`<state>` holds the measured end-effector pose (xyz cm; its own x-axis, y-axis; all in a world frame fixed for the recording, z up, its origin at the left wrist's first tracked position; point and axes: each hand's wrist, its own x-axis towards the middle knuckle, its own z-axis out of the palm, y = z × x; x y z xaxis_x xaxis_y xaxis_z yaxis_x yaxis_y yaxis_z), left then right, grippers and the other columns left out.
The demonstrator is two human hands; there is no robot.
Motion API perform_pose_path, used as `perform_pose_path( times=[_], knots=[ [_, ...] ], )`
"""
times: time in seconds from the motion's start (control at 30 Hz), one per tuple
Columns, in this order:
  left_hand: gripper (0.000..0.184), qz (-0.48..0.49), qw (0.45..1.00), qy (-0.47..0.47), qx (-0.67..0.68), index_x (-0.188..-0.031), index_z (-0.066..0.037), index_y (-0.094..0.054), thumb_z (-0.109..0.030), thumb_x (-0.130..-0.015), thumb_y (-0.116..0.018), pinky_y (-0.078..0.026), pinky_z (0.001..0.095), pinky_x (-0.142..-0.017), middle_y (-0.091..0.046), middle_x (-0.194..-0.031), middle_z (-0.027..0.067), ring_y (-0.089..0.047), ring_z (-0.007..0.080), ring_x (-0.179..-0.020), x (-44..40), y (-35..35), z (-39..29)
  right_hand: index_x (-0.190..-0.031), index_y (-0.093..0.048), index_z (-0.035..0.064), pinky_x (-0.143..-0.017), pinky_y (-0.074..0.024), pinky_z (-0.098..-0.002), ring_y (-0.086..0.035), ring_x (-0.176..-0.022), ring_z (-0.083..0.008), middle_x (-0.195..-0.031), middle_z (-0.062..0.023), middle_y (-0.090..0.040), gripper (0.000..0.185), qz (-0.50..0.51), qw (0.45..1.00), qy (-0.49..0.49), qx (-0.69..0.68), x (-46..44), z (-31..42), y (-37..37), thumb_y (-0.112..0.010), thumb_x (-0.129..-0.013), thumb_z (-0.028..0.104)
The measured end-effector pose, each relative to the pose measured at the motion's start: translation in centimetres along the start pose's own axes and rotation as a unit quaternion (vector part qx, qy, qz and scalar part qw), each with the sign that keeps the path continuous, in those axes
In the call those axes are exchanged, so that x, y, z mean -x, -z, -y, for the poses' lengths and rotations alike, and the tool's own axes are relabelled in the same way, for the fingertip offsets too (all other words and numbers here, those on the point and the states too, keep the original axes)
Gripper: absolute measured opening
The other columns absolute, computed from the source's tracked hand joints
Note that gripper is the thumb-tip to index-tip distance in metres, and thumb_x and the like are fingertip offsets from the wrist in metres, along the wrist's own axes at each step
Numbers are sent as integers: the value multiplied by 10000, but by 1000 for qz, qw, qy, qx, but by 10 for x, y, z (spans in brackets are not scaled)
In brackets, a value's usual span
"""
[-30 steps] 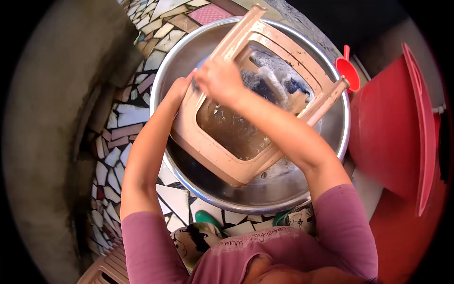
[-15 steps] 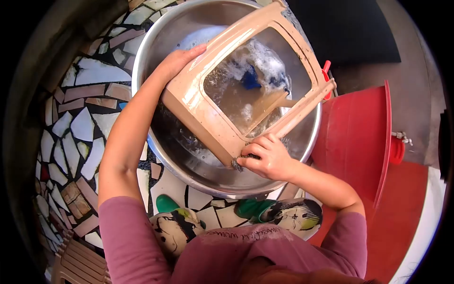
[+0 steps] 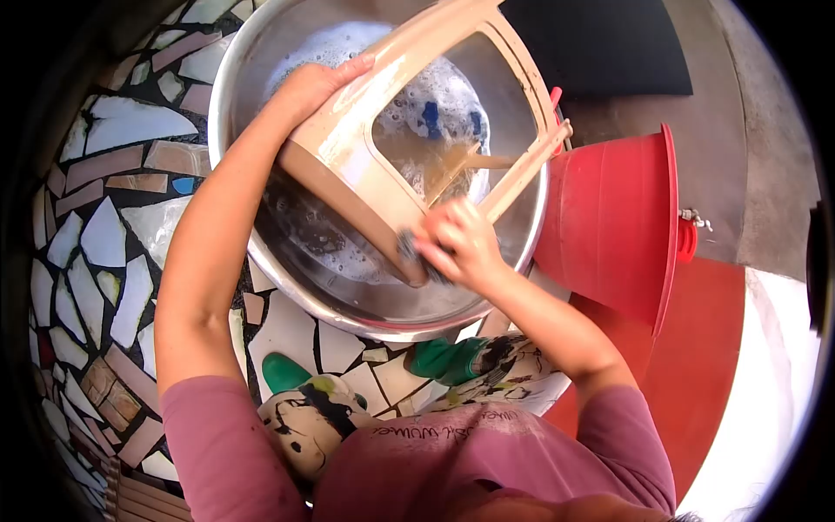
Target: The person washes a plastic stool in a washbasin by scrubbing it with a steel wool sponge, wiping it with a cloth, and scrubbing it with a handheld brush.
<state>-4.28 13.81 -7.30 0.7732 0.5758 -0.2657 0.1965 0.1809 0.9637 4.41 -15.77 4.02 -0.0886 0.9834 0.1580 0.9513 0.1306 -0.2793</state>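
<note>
A wet beige plastic stool point(image 3: 344, 143) is tilted on its side, partly inside a large metal basin point(image 3: 228, 104) of soapy water. My left hand point(image 3: 317, 87) grips its upper left edge, thumb and fingers against the plastic. My right hand point(image 3: 461, 244), somewhat blurred, is closed around a grey scouring pad point(image 3: 407, 246) at the stool's lower corner. Suds and dark blue pieces point(image 3: 431, 120) show in the water through the opening in the stool's side. The lower legs of the stool dip toward the water.
A big red plastic tub point(image 3: 609, 222) lies tipped on its side at the right, near a metal tap point(image 3: 694, 217). Broken-tile paving point(image 3: 130, 126) covers the floor at left. A brown slatted object point(image 3: 143, 500) is at bottom left. Green boots point(image 3: 283, 372) stand by the basin.
The whole view has shifted, so the basin and stool sit further left. My right hand with the scouring pad has moved slightly along the stool's lower corner. My left hand keeps its hold.
</note>
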Motion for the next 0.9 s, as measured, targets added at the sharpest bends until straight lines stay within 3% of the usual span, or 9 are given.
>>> perform_pose_path(
  times=[0.1,0.23,0.37,0.4,0.43,0.5,0.63,0.77,0.9],
  knots=[
    [853,-10,1000,8,-13,-849,46,-747,-788,-717,-626,-533,346,-733,-712,-791,187,-698,262,-728,-1,6,6,-812,-640,84,-732,-468,-416,-562,-851,-334,-898,-109,-594,138,-42,997,-41,-53,-93,-8,-27,-703,-808,207],
    [866,-6,998,-10,-61,-833,48,-745,-800,-707,-619,-534,347,-735,-713,-797,182,-704,261,-747,9,10,-8,-810,-655,81,-715,-464,-407,-575,-824,-313,-880,-91,-592,157,-39,999,-35,-5,-36,6,-6,-748,-768,199],
    [855,-3,999,-5,-49,-820,45,-744,-794,-708,-624,-533,343,-729,-713,-791,175,-702,259,-741,10,2,-8,-795,-658,90,-702,-459,-398,-579,-800,-284,-830,-61,-585,150,-1,988,-140,68,22,8,12,-761,-756,192],
    [801,-10,999,3,-33,-860,42,-739,-745,-745,-640,-529,316,-708,-710,-795,152,-687,217,-721,5,3,-4,-788,-660,91,-689,-457,-401,-579,-787,-280,-798,-50,-572,145,-13,987,-145,74,12,7,6,-763,-750,185],
    [747,-20,1000,13,-18,-899,39,-733,-696,-782,-657,-525,289,-686,-707,-798,129,-672,176,-701,3,5,-1,-788,-660,91,-689,-457,-401,-579,-787,-280,-798,-50,-572,145,-11,987,-144,70,-17,6,-2,-763,-750,185],
    [839,0,1000,6,12,-808,40,-744,-786,-716,-629,-532,318,-715,-706,-770,173,-696,236,-719,3,1,4,-764,-643,89,-669,-453,-407,-574,-769,-285,-786,-60,-564,158,-53,995,-74,47,-66,9,-11,-766,-742,185],
    [836,-38,999,-31,-18,-786,33,-739,-791,-723,-616,-529,322,-708,-699,-748,166,-690,232,-705,8,5,4,-736,-616,82,-674,-450,-408,-565,-759,-297,-781,-74,-565,177,-71,995,-58,25,-26,7,-8,-751,-757,196],
    [823,-29,998,-17,-61,-801,39,-732,-773,-748,-610,-527,330,-702,-702,-756,151,-684,221,-710,9,0,4,-737,-606,75,-681,-452,-411,-560,-781,-309,-800,-87,-568,190,-10,991,-119,62,19,8,6,-725,-785,215],
    [844,-33,997,-43,-57,-852,50,-735,-776,-771,-585,-528,342,-706,-702,-770,168,-690,232,-732,12,2,6,-771,-661,134,-720,-463,-407,-579,-816,-278,-842,-40,-602,138,-61,997,-35,43,-107,3,-21,-716,-773,261]
  ],
)
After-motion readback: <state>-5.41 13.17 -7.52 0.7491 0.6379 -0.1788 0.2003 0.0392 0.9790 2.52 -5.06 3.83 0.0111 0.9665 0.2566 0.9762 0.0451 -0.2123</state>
